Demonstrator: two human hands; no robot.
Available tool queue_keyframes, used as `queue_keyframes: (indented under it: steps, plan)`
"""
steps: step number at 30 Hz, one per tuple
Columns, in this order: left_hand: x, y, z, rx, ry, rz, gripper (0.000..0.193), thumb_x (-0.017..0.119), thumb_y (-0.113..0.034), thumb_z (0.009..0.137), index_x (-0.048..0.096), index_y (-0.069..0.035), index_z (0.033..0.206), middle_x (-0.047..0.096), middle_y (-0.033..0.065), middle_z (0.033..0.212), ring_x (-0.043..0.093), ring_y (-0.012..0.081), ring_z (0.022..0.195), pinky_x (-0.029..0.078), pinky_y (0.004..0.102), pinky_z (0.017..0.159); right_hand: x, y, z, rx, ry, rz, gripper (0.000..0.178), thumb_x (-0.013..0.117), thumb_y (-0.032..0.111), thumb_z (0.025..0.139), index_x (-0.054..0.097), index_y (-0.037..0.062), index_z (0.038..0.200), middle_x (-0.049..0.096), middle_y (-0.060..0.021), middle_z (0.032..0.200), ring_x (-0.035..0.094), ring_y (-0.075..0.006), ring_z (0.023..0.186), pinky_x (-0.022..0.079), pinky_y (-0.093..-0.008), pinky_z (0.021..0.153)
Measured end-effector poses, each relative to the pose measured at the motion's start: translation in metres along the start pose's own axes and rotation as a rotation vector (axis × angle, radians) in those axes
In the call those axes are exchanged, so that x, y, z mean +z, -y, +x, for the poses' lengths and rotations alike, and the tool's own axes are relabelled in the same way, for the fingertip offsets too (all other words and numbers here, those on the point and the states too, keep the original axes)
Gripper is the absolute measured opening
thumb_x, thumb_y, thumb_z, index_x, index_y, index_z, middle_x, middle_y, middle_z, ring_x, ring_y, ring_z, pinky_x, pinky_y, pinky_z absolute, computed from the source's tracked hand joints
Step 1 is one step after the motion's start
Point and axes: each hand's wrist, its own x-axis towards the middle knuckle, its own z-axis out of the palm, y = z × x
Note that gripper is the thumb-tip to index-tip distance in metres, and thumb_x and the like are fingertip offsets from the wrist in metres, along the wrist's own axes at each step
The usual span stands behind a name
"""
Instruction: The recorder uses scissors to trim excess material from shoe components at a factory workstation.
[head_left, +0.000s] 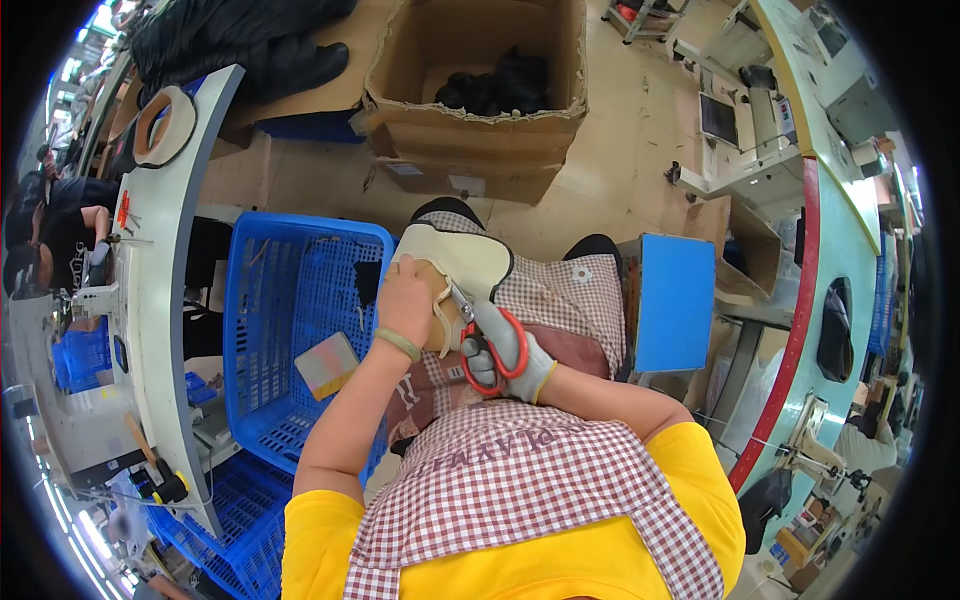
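Note:
Across my lap lies a cream and tan sheet-like piece (462, 258) with a dark edge, perhaps leather or lining. My left hand (405, 305) is closed on its left side; the fingertips press on the tan part. My right hand (528, 372), in a grey glove, grips red-handled scissors (519, 335). Their metal blades point up and left, at the piece close to my left fingers. A narrow cream strip (444, 330) hangs curved beside the blades. Whether the blades are touching the strip, I cannot tell. Under the piece is my checked apron (560, 310).
A blue plastic basket (310, 222) stands at my left, with a small pad (326, 366) inside. Ahead is a cardboard box (470, 150) holding black items (505, 85). A blue-topped box (680, 300) is at my right. Worktables (185, 200) flank me; another person (75, 230) is far left.

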Motion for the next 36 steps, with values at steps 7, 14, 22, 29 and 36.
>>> queue_keyframes:
  steps: [7,14,22,29,36]
  plan:
    - [0.004,-0.004,0.01,-0.277,-0.027,-0.677,0.022,0.055,-0.021,0.084,0.062,-0.001,0.078,0.062,0.0199,0.08,0.06,0.0356,0.082,0.047,0.0456,0.073,0.004,-0.014,0.001,-0.044,-0.024,-0.12,0.029,0.055,0.042,0.089,0.05,0.0154,0.099,0.052,-0.0007,0.067,0.045,-0.0099,0.046,0.037,-0.0249,0.04]
    - [0.019,-0.014,0.011,-0.328,0.072,-0.465,0.03,0.059,-0.03,0.083,0.06,0.0,0.08,0.064,0.0179,0.078,0.061,0.0353,0.076,0.046,0.0432,0.068,0.004,-0.011,-0.003,-0.033,0.0,-0.123,0.031,0.056,0.044,0.089,0.051,0.0157,0.099,0.053,-0.0007,0.067,0.045,-0.0103,0.047,0.038,-0.025,0.042]
    - [0.021,0.0,0.002,-0.338,0.089,-0.899,0.021,0.055,-0.017,0.087,0.056,0.002,0.079,0.059,0.0148,0.072,0.057,0.029,0.061,0.047,0.0377,0.06,-0.032,0.025,-0.021,0.037,0.117,-0.062,0.035,0.049,0.047,0.092,0.05,0.0118,0.094,0.058,-0.0042,0.07,0.049,-0.0115,0.044,0.042,-0.023,0.038]
    - [0.014,0.006,-0.001,-0.39,0.181,-1.15,0.022,0.053,-0.02,0.091,0.055,0.0,0.081,0.055,0.0035,0.069,0.053,0.0104,0.051,0.043,0.0262,0.047,-0.003,0.048,-0.039,-0.175,0.478,-0.005,0.04,0.047,0.049,0.092,0.058,0.0107,0.097,0.058,-0.0037,0.066,0.047,-0.0116,0.041,0.038,-0.0238,0.035]
    - [0.014,0.01,0.0,-0.415,0.266,-1.124,0.019,0.054,-0.02,0.09,0.056,-0.003,0.081,0.054,0.0012,0.068,0.049,0.0059,0.049,0.04,0.02,0.046,-0.06,0.031,0.059,-0.026,0.222,0.001,0.038,0.047,0.048,0.092,0.054,0.0111,0.085,0.054,0.0005,0.063,0.043,-0.0081,0.042,0.032,-0.0214,0.035]
